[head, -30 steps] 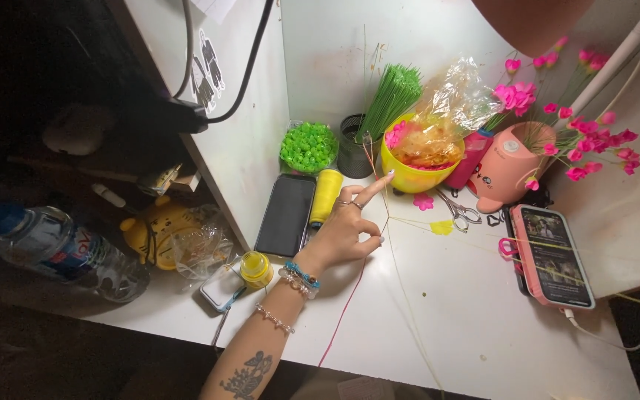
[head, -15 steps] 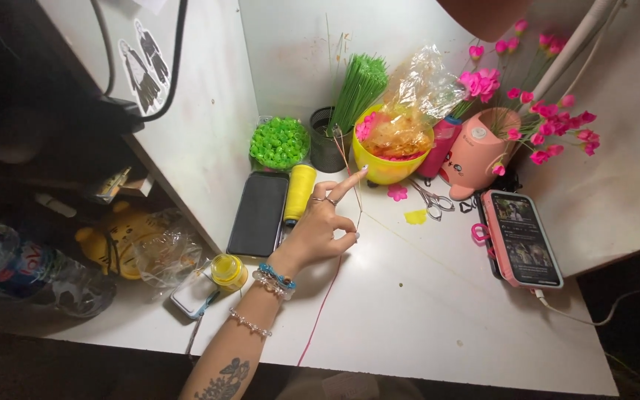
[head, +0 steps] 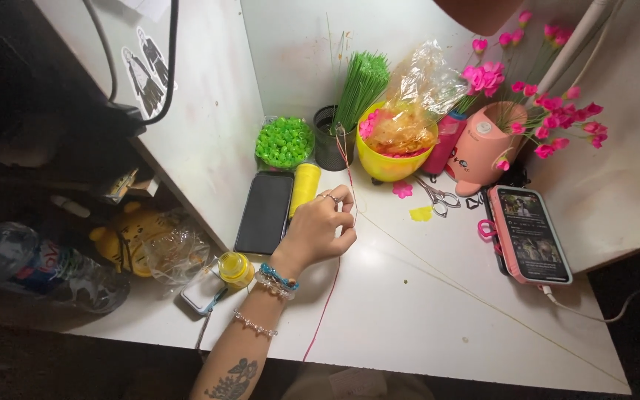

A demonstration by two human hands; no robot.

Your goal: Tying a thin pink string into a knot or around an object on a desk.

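Pink thread [head: 329,300] now runs up from the table's near edge into your left hand [head: 318,231], whose fingers have curled in from a pointing reach to pinch it by the thumb. A second ago the forefinger stretched toward the yellow bowl [head: 392,152] at one o'clock; now the hand sits pulled back, just beside the yellow spool [head: 304,185] at eleven o'clock and the dark phone [head: 264,212] at nine. The thread looks gathered and ready for working. Your right hand is out of view.

The left hand [head: 318,233] has curled its pointing finger, pinching the pink thread [head: 344,159].
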